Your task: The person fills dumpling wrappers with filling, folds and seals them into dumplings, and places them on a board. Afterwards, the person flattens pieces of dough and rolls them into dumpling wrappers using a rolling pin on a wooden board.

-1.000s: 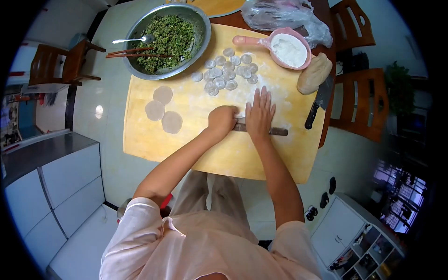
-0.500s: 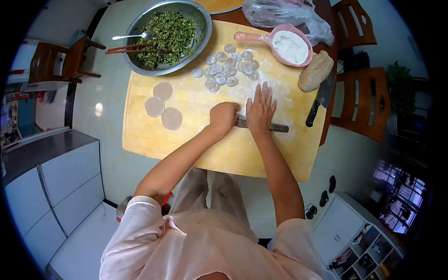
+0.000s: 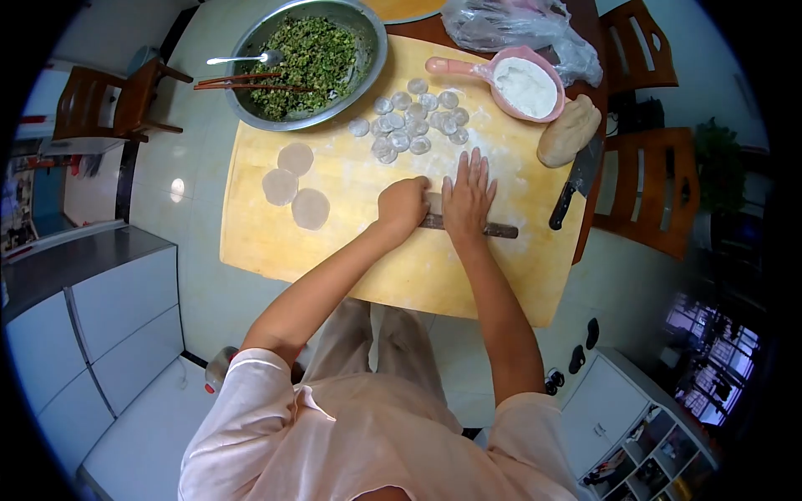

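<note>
My left hand point(image 3: 403, 203) is closed, its fingertips pinching the edge of a small dough wrapper point(image 3: 434, 203) that lies partly between my hands. My right hand point(image 3: 469, 199) lies flat with its fingers stretched out, palm on the dark rolling pin point(image 3: 501, 230). The pin runs under that palm on the wooden board point(image 3: 384, 271), and its left end reaches my left hand. Three rolled wrappers point(image 3: 310, 209) lie at the board's left. Several small floured dough discs point(image 3: 420, 145) are grouped above my hands.
A metal bowl point(image 3: 378, 71) of green filling, with spoon and chopsticks, stands at the board's upper left. A pink scoop point(image 3: 451, 67) of flour, a dough lump point(image 3: 568, 134) and a knife point(image 3: 561, 209) lie at the right. Behind is a plastic bag point(image 3: 501, 23).
The rolling pin has shifted slightly toward me, and more of the wrapper shows between my hands. My left hand still grips its edge. The whole view has shifted slightly.
</note>
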Demonstrator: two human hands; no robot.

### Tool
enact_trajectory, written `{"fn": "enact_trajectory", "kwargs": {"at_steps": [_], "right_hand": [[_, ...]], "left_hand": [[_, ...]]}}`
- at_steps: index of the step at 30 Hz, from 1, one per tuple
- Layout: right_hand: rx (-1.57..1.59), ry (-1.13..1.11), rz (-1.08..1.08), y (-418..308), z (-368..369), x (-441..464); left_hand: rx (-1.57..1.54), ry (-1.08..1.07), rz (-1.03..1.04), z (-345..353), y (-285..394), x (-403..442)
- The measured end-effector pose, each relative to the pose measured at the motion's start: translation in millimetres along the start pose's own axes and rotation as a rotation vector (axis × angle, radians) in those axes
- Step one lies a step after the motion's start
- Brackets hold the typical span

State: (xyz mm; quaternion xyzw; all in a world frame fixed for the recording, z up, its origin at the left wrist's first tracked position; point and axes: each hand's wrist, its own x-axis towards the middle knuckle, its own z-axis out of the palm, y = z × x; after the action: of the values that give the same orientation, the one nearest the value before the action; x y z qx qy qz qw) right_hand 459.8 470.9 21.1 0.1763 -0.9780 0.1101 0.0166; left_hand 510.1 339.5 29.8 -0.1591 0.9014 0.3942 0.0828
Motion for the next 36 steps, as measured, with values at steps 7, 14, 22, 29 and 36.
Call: {"fn": "enact_trajectory", "kwargs": {"at_steps": [7,14,22,29,36], "right_hand": [[-0.012,-0.065,-0.080,6,-7,-92],[0.021,0.012,-0.024,1,3,-11],[0.179,-0.034,-0.238,16,-16,-124],[0.304,-0.098,-0.523,52,-27,-126],[0.254,0.053,-0.265,87,-40,-46]], "left_hand": [[-0.684,-0.055,-0.179,26,-44,3],[-0.132,0.064,0.025,7,-14,-10],[-0.804,-0.076,-0.078,13,-68,-7],[0.126,0.362,0.079,-115,-91,3],[0.078,0.216,0.455,-73,-54,43]]}}
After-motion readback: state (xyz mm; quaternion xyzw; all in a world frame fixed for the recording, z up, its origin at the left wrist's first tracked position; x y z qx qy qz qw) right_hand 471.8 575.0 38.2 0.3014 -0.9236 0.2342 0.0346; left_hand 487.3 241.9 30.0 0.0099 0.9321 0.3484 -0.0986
